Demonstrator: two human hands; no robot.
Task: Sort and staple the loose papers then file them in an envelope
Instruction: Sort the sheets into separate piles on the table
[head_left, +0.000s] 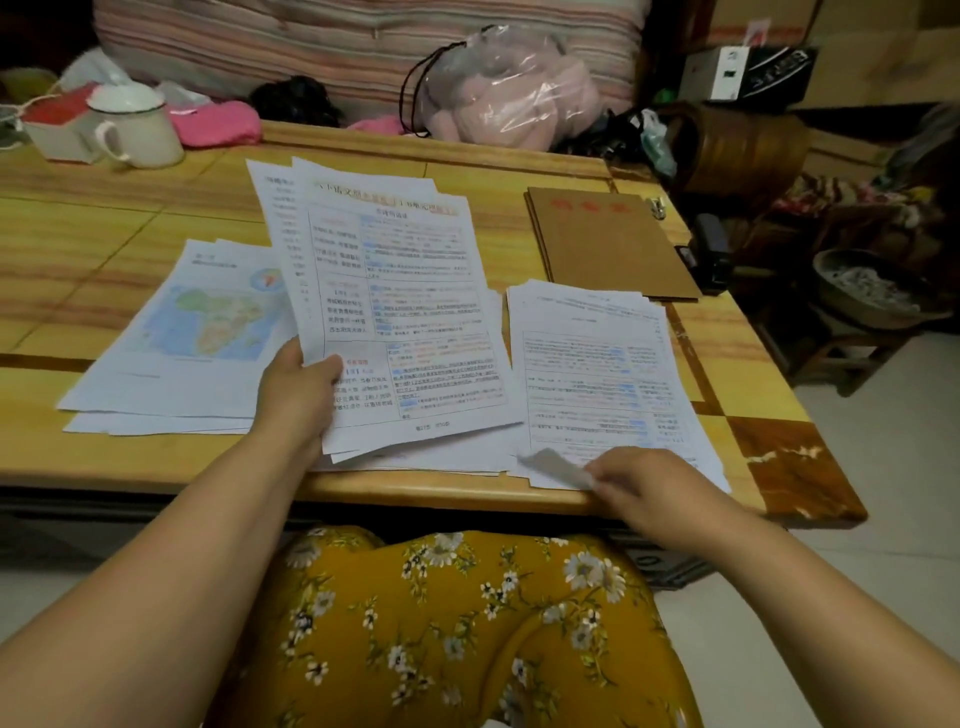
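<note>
Gripping a fanned sheaf of papers (395, 312), the left hand (298, 387) lifts it; the right hand (641, 480) apparently pinches a blurred sheet corner (558, 467) at the table's (104, 228) near edge.

A fan of printed sheets (395, 291) with coloured highlights is tilted up off the table, gripped at its lower left corner. To its left lies a flat pile topped by a map page (208, 322). To its right lies another pile of text pages (597, 379), one near corner lifted. Beyond that pile rest brown envelopes (608, 244) with red lettering, and a dark stapler (709, 254) just beside them.
</note>
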